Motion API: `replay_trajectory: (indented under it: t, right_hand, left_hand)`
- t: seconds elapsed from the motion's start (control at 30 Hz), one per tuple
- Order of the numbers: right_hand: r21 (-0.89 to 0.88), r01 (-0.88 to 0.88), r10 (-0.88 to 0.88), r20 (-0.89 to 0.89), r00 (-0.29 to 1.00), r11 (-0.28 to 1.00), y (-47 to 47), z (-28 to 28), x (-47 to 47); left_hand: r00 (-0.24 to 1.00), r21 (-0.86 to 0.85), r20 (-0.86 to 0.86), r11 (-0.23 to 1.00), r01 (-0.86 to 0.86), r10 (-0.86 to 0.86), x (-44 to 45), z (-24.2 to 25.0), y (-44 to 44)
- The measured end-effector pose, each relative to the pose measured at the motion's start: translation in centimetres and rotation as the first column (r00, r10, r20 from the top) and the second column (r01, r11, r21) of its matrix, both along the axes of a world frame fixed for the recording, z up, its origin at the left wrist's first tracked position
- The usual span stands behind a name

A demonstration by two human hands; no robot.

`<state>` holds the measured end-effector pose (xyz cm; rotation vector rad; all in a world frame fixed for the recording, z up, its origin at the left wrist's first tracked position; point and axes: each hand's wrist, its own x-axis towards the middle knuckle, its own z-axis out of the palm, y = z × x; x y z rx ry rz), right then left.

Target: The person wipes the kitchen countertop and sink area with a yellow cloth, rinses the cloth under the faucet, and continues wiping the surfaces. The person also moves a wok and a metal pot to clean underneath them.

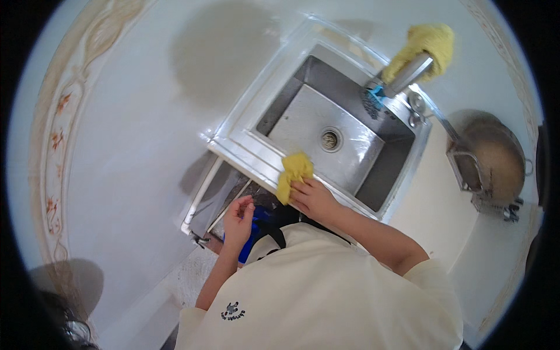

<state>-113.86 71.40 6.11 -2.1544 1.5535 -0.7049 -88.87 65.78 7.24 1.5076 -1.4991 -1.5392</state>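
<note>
My right hand presses a crumpled yellow cloth on the near rim of a stainless steel sink. My left hand hangs in front of the sink's near edge, left of the cloth, with its fingers curled and nothing seen in them. A round drain lies in the basin floor. Another yellow cloth is draped over the metal faucet at the far right corner. Beneath the faucet a light blue brush or scrubber rests against the basin wall.
At the right hangs a round pan or lid beside a square-ended metal utensil. A white pipe runs down left of the sink. Below the rim is something blue. Tiled walls with a floral border surround the sink.
</note>
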Motion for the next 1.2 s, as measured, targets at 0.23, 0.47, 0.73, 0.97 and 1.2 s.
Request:
replay_trajectory:
  t: [0.23,0.47,0.73,0.97,1.2]
  right_hand:
    - [0.267,0.572,-0.614,0.111,0.781,0.776,8.6,5.2,-6.2]
    - [-0.078,0.699,-0.663,0.257,0.703,0.711,8.3,11.6,-8.0]
    - [0.107,0.671,-0.576,0.622,0.531,0.733,9.0,15.1,-6.4]
    - [0.184,0.795,-0.694,0.624,0.360,0.578,8.7,13.2,-11.1]
    - [-0.076,0.837,-0.782,0.318,0.536,0.543,5.4,14.0,-13.5]
  left_hand:
    - [0.937,0.034,-0.240,0.962,0.270,-0.254,-7.6,1.6,-3.4]
    - [0.639,0.573,-0.712,0.285,0.769,-0.291,-19.5,7.1,-0.8]
    - [0.637,0.625,-0.767,0.304,0.719,0.069,-24.3,4.3,-0.4]
    - [0.698,0.547,-0.716,0.616,0.567,-0.005,-23.3,5.0,-2.6]
    - [0.900,0.535,-0.416,0.766,0.356,-0.127,-21.5,4.2,-5.8]
